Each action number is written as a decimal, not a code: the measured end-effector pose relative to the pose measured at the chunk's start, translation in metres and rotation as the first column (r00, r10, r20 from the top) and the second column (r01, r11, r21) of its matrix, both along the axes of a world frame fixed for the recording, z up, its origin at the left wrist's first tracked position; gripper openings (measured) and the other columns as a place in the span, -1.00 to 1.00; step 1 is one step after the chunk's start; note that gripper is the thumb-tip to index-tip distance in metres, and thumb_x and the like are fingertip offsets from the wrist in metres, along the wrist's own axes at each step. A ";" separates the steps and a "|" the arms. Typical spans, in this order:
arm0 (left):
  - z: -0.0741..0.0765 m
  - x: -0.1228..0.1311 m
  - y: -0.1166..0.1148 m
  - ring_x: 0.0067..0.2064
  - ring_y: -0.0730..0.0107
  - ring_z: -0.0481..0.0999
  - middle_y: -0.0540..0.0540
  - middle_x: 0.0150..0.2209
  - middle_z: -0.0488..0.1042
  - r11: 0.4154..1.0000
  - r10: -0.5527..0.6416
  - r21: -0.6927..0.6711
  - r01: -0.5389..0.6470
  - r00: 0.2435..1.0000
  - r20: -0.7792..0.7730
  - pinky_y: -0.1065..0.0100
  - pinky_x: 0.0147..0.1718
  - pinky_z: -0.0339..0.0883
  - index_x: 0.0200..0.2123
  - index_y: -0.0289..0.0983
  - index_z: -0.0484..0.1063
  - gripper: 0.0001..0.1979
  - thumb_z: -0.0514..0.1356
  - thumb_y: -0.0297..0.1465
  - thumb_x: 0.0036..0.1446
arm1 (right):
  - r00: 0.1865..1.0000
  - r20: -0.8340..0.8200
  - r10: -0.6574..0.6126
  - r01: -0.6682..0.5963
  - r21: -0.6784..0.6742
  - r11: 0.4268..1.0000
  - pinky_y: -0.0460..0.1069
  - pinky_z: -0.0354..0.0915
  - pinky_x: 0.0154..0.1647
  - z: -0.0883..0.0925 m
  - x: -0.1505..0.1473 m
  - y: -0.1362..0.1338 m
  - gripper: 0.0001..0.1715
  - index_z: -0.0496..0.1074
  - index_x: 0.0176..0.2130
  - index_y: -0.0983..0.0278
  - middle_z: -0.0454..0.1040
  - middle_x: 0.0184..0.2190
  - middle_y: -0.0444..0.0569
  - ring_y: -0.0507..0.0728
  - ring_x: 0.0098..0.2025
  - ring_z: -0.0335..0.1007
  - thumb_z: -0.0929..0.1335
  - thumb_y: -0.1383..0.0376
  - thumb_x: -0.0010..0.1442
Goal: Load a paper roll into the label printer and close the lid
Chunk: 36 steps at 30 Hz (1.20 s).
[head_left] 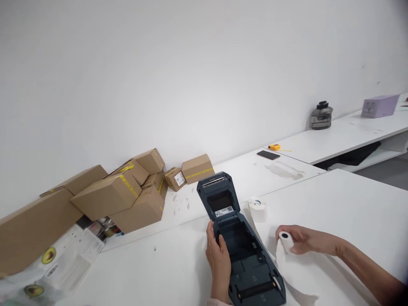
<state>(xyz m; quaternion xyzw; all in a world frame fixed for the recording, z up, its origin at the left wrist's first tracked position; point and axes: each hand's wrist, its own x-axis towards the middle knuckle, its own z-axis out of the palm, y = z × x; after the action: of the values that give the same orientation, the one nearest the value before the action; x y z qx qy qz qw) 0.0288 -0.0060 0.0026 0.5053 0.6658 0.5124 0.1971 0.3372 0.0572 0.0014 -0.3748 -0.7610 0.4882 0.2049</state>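
My left hand (218, 261) grips the left side of a dark blue-grey label printer (247, 272). The printer's lid (218, 193) is swung up, showing the hollow inside and a roller near its front. To the right, my right hand (299, 240) is closed around a small white paper roll (286, 241) with a dark core. A strip of white paper (296, 272) hangs from that roll down to the table. Just behind the printer, a second white roll (257, 211) stands on the table, with a strip trailing from it along the printer's right side.
Several cardboard boxes (108, 195) are piled against the wall at left, beside plastic packaging (73, 259). A smaller box (197, 168) stands nearby. Farther back lie a phone (268, 155) and a yellow tape measure (274, 147). A grey jug (321, 117) and a purple box (380, 106) are at right.
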 end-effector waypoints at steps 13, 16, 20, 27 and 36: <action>-0.004 -0.001 0.003 0.26 0.21 0.35 -0.19 0.28 0.31 1.000 0.001 0.007 -0.001 1.000 -0.005 0.24 0.17 0.26 0.23 -0.16 0.19 -0.54 0.01 -0.29 0.27 | 0.998 0.019 0.052 -0.053 0.029 0.998 -0.05 0.21 -0.30 -0.026 -0.022 0.033 -0.67 0.37 -0.28 0.21 0.34 -0.37 -0.16 0.10 -0.31 0.27 0.40 0.34 -0.14; -0.005 -0.002 0.004 0.25 0.21 0.36 -0.18 0.27 0.32 1.000 0.003 0.001 -0.003 1.000 -0.010 0.24 0.16 0.28 0.23 -0.16 0.19 -0.54 0.01 -0.29 0.27 | 0.998 0.036 0.049 -0.050 0.048 0.998 -0.05 0.22 -0.30 -0.028 -0.021 0.034 -0.69 0.37 -0.27 0.21 0.34 -0.35 -0.15 0.11 -0.29 0.28 0.42 0.27 -0.11; -0.008 -0.004 0.004 0.27 0.21 0.34 -0.17 0.28 0.30 1.000 -0.010 -0.020 0.009 1.000 -0.029 0.22 0.18 0.25 0.24 -0.16 0.16 -0.54 -0.03 -0.29 0.29 | 0.998 0.059 0.021 -0.026 0.086 0.996 -0.05 0.20 -0.32 -0.034 -0.022 0.037 -0.64 0.34 -0.30 0.21 0.33 -0.36 -0.17 0.10 -0.31 0.25 0.45 0.18 -0.13; -0.010 -0.004 0.005 0.25 0.21 0.36 -0.17 0.26 0.32 1.000 -0.009 -0.014 0.008 1.000 -0.016 0.22 0.17 0.26 0.22 -0.17 0.18 -0.55 -0.02 -0.29 0.28 | 0.995 0.056 -0.085 0.073 0.188 0.980 -0.05 0.12 -0.30 -0.043 -0.028 0.033 -0.62 0.26 -0.31 0.18 0.31 -0.32 -0.17 0.11 -0.28 0.19 0.47 0.18 -0.09; -0.006 -0.003 0.004 0.24 0.21 0.37 -0.17 0.24 0.36 1.000 -0.007 -0.007 0.007 1.000 -0.015 0.23 0.15 0.27 0.19 -0.16 0.22 -0.56 0.01 -0.30 0.26 | 0.988 0.005 -0.156 0.150 0.252 0.956 0.01 0.19 -0.19 -0.053 -0.038 0.029 -0.46 0.29 -0.31 0.18 0.39 -0.28 -0.12 0.19 -0.21 0.28 0.50 -0.07 -0.09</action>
<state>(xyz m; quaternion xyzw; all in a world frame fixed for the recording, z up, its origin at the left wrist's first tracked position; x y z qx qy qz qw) 0.0261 -0.0023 -0.0032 0.5107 0.6672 0.5057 0.1957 0.2990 0.0867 -0.0520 -0.4099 -0.7878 0.3661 0.2781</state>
